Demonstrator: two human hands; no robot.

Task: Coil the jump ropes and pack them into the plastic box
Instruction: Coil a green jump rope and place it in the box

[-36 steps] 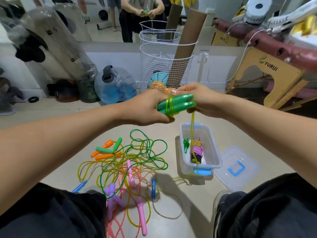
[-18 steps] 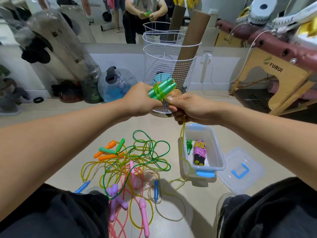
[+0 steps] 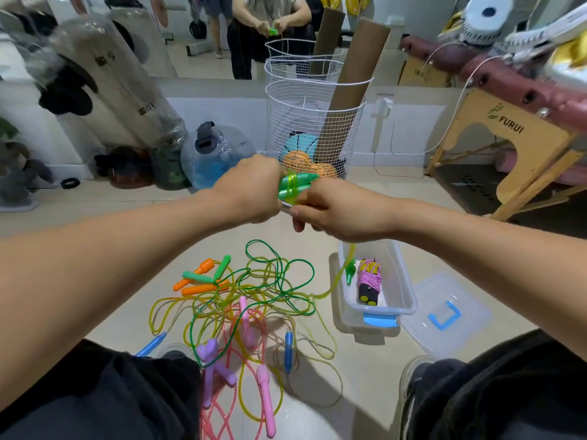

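Beige floor tiles [image 3: 365,369] fill the lower part of the view, and a wall with a mirror stands behind. Against the wall there is a white wire basket [image 3: 286,122] with cardboard tubes [image 3: 346,90] and balls inside, a blue water jug [image 3: 219,154] to its left, and a wooden folding table [image 3: 514,147] on the right with the word FURUI on it.

Both arms reach forward above the floor. The left hand [image 3: 251,192] grips a pair of green handles [image 3: 295,187], which are held together side by side. Some turns of yellow-green rope are already wrapped around them. The right hand [image 3: 336,211] is just beside the handles, its fingers curled on the yellow-green rope [image 3: 341,274]. From this hand the rope hangs down, passes over the edge of the plastic box [image 3: 400,281] and runs to the pile on the floor.

The clear box with a blue latch stands on the floor below the right forearm. Inside it lie a coiled purple rope with black and yellow handles [image 3: 368,281] and a small green piece [image 3: 350,271] that I cannot identify. The clear lid [image 3: 460,328] with blue handle lies just to the right of the box.

Left of the box a tangled pile of jump ropes [image 3: 247,300] lies loose, with orange, green, pink, purple and blue handles.
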